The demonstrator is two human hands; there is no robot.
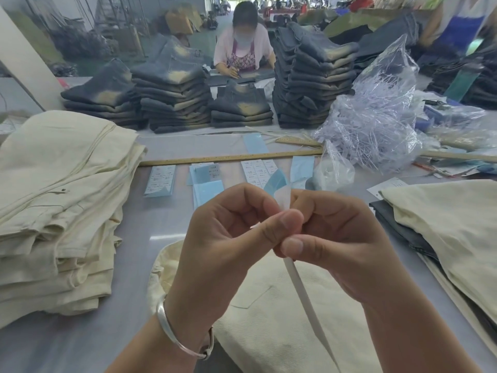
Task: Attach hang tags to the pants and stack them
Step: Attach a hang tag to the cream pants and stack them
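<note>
Both forearms rise from the bottom edge of the frame and meet at centre, held up above the table. The left hand (228, 238) comes in from lower left, wrist bent, fingers curled inward toward the palm, its thumb stretched rightward so the tip presses against the right hand. The right hand (341, 238) enters from lower right, fingers curled, thumb pointing left just beneath the left thumb. The two thumbs and forefingers close together in a shared pinching grip at mid-frame. A silver bangle circles the left wrist at lower centre.
</note>
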